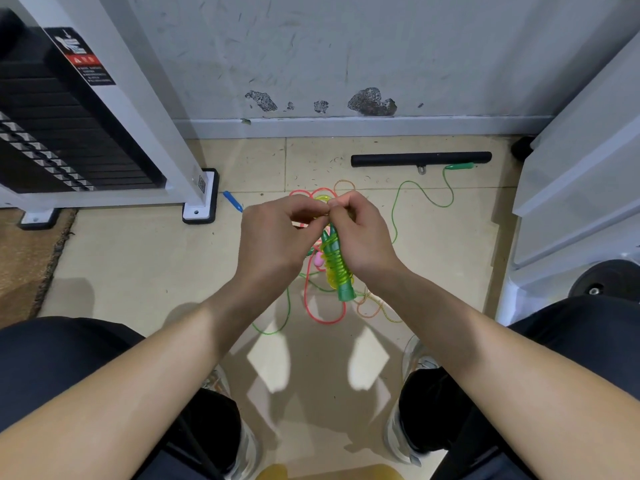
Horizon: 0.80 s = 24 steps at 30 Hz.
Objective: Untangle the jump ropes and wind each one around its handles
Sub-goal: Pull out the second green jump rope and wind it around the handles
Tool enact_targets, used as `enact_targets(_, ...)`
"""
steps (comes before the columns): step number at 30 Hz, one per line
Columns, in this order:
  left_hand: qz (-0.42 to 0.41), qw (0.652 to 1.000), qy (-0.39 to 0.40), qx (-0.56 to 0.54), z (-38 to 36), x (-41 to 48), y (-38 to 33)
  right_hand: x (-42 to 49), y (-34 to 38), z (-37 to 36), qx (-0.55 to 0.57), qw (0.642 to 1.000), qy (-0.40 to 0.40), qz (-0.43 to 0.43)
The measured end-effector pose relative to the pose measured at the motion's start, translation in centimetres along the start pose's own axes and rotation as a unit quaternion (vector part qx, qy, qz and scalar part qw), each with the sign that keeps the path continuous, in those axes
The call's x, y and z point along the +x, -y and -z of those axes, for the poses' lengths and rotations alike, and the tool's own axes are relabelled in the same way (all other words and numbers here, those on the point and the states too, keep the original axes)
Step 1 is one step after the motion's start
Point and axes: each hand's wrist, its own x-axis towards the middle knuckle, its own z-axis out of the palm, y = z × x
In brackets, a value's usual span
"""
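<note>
My right hand (363, 233) grips a green jump-rope handle (341, 271) with green cord wound around it, held above the floor. My left hand (277, 237) pinches cord at the top of that handle, fingertips meeting those of the right hand. A yellow handle (331, 279) and a pink handle (317, 260) show beside the green one. Tangled red cord (313, 311), orange cord (372, 308) and green cord (420, 192) lie on the tiled floor beneath. Another green handle (460, 165) rests at the far right, and a blue handle (232, 200) lies to the left.
A black bar (420, 159) lies by the wall. A white weight-stack machine (104, 116) stands left on its foot (201, 202); white panels (581, 188) and a black weight plate (606, 278) are at right. A brown mat (24, 261) covers the left floor. My knees frame the bottom.
</note>
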Motion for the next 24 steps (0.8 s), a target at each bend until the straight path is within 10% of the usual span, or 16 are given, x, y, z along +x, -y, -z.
enact_targets(24,-0.005,0.994,-0.002,-0.113,2.5,3.0,-1.0,0.8,-0.7,1.7,-0.173,0.973,0.085,0.125)
